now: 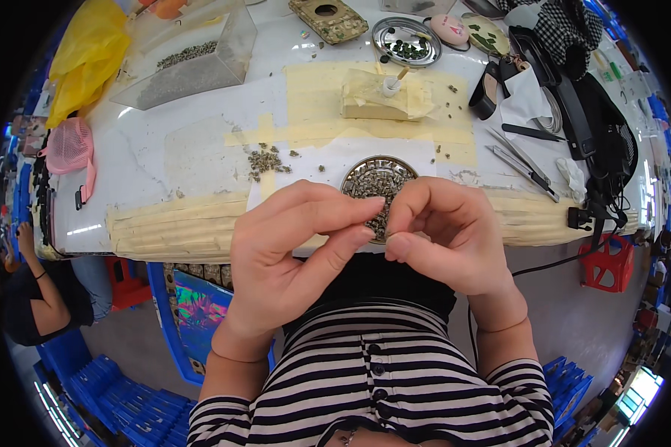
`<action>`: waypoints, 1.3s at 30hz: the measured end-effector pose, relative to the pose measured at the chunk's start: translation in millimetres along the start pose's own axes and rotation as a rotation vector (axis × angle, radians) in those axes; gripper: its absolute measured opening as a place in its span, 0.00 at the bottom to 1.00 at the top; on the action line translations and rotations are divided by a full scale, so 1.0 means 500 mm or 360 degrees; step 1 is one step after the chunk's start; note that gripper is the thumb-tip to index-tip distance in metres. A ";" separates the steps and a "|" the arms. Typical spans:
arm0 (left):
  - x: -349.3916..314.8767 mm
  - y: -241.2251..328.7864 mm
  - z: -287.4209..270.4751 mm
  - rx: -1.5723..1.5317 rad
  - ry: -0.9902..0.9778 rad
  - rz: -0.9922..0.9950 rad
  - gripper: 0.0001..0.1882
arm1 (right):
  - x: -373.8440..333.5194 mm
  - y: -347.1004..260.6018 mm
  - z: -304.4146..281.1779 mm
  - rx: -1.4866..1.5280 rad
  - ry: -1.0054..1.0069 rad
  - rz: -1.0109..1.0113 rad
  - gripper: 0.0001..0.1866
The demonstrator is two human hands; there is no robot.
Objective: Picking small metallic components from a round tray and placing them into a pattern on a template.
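Both my hands are raised at the table's front edge, just in front of a round metal dish (380, 157) full of small metallic parts (373, 179). My left hand (291, 249) is closed in a pinch, thumb against forefinger. To its right, my right hand (451, 235) pinches too, its other fingers curled in. The two pinches are close together but apart. Anything between the fingertips is too small to make out. A loose heap of similar small parts (267, 161) lies left of the dish, on and beside white paper (335, 149).
A tape-covered block (380, 112) with a small white cup (391, 87) stands behind the dish. Tweezers (525, 167) lie right. Farther back are a clear bin (238, 48), a camouflage-patterned box (343, 26) and a metal plate of dark green pieces (375, 37). Another person (45, 302) sits left.
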State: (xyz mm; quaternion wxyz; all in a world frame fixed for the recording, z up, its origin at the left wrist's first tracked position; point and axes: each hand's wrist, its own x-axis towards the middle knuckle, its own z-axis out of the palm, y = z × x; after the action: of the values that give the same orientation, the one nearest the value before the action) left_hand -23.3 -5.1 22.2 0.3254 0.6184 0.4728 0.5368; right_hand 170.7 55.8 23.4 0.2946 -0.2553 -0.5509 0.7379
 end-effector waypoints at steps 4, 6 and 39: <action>-0.006 -0.009 0.018 -0.0124 0.0030 -0.0017 0.12 | 0.009 0.009 0.013 0.0148 0.0123 -0.0015 0.04; -0.010 -0.016 0.023 -0.0169 0.0083 -0.0043 0.11 | 0.010 0.012 0.013 0.0132 0.0171 -0.0023 0.05; -0.008 -0.035 0.040 -0.0773 0.0341 -0.0267 0.04 | 0.001 -0.008 -0.045 -0.1459 0.0671 -0.0914 0.05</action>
State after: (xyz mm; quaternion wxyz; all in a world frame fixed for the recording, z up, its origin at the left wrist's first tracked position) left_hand -8.0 -0.6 0.5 0.4555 0.4208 0.4115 0.6679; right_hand 186.7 71.8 21.3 0.4457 -0.3385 -0.7908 0.2477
